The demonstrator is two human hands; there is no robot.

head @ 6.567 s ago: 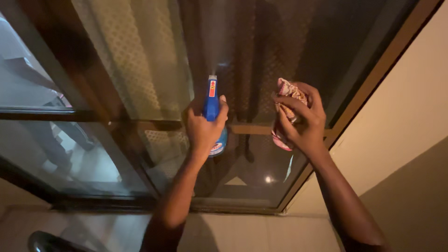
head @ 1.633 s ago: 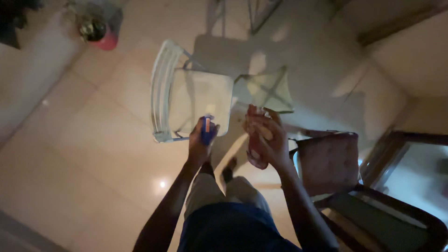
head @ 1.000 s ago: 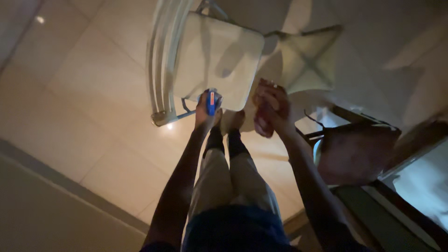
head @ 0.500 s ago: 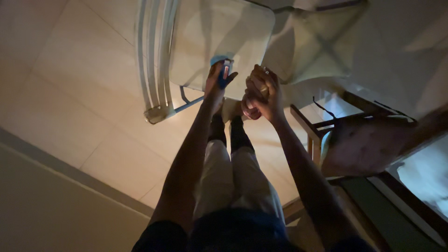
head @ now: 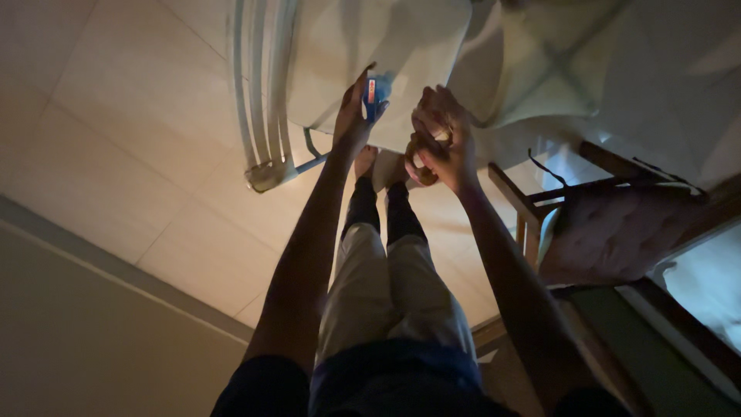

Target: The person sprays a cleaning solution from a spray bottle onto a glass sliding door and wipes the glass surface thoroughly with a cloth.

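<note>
Gripping a blue spray bottle [head: 373, 91] in the left hand [head: 353, 116], fingers wrapped round the neck with the nozzle end poking up past the thumb. Bunching a crumpled cloth [head: 423, 158] in the right hand [head: 440, 135], fingers closed tight over it so that only a pale, patterned fold is peeking out below the palm. Holding both out at arm's length, side by side and nearly touching, above the seat of a white metal chair [head: 270, 116].

Judging the bottle as light rigid plastic, smooth and possibly slick if wet, best taken at the narrow neck under the trigger, as now. Judging the cloth as soft and limp, nothing to break, fine to squeeze anywhere. Showing a bright blue body with a small red and white patch near the top; lower half hidden behind the hand.

Standing on the pale tiled floor [head: 116, 116], legs in light trousers [head: 386, 278] and dark socks. Sitting off to the right, a wooden chair with a pinkish cushion [head: 610, 232]. Lying further out, a pale table top [head: 556, 62] in dim light.
</note>
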